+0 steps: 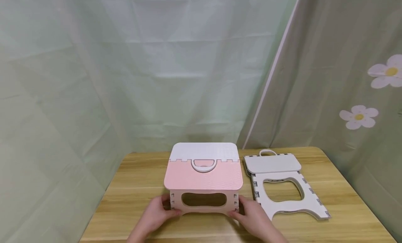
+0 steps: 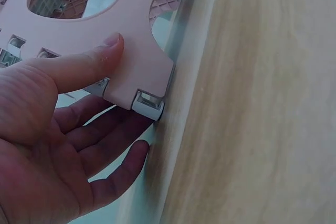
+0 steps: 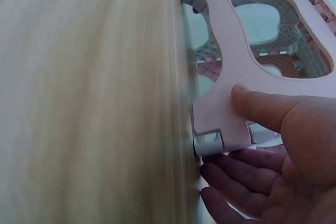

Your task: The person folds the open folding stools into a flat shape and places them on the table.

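A folding step stool stands unfolded on the wooden table, its top part white and part pink, with a small carry handle at the middle. The left hand grips the lower left corner of its front leg panel, thumb on the pink face and fingers round the side edge. At the lower right corner, the right hand holds the panel the same way, its thumb against the front face. Between the hands the panel has an oval cut-out.
To the right, a second folding stool, white and grey, lies folded flat on the table with its handle towards the back. Pale green curtains hang behind and at both sides, with white flowers printed on the right one.
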Demonstrator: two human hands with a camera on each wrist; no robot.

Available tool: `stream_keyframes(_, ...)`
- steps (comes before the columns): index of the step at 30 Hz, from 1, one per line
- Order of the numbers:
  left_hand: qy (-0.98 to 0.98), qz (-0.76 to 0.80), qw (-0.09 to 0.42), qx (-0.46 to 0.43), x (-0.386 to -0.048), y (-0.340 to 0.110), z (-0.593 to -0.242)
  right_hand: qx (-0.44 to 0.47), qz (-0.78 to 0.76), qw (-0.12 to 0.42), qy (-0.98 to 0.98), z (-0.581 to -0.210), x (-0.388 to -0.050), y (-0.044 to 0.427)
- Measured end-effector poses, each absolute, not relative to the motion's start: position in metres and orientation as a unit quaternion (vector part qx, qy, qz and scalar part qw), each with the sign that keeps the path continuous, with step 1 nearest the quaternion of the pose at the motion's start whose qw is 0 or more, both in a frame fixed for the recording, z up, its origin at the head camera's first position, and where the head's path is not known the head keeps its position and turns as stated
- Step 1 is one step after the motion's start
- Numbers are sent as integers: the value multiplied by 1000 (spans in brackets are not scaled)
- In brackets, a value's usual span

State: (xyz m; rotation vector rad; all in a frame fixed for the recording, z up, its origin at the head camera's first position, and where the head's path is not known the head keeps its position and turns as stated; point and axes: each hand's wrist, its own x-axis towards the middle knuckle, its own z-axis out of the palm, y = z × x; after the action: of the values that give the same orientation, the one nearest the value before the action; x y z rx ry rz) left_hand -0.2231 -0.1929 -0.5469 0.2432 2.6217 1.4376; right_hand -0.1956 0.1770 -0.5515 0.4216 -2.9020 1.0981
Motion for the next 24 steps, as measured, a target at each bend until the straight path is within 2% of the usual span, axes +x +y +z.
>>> stream_keyframes(10, 872, 478, 57, 88, -221, -192, -546, 98, 342, 10, -934, -551, -194, 173)
stream_keyframes(24, 862, 492, 70, 103, -221, -193, -547, 114, 346, 5, -931, -549, -192, 175)
